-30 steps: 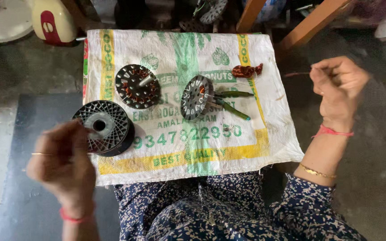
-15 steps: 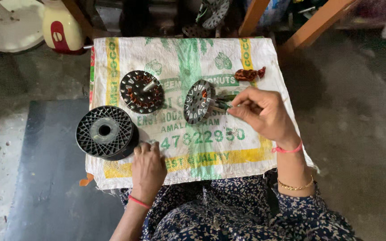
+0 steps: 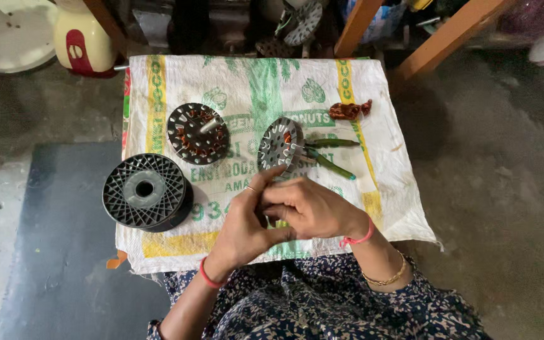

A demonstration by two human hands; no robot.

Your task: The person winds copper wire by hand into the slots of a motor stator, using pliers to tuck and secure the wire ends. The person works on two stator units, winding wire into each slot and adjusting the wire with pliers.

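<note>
— So, where do we have our hands?

— Together, low on the woven sack (image 3: 354, 82) that covers the worktop; our left hand (image 3: 242, 230) and our right hand (image 3: 313, 208) overlap just in front of the tilted metal disc (image 3: 279, 143); the left index finger reaches up almost to its lower edge.

— Are our fingers (image 3: 271, 175) wide or narrow?

— Narrow; both sets are curled in and pressed against each other; whether they pinch anything between them, we cannot tell, since the hands hide that spot.

— And the disc itself?

— It stands on edge near the middle of the sack, grey with slots round its rim and a small red patch near its centre; two green-handled tools (image 3: 330, 154) lie just to its right, their tips at the disc.

— What else do we see about it?

— To the left lies a darker round stator (image 3: 198, 132), flat, with copper winding showing through its slots and a short shaft sticking out; lower left sits a black plastic spool (image 3: 145, 191) with a lattice face, half over the sack's edge; a small clump of reddish-brown wire (image 3: 349, 110) lies towards the far right of the sack, well apart from our hands.

— And on our wrists?

— A red band on each; a thin gold bangle further up the right arm; our patterned dark dress fills the bottom of the view.
</note>
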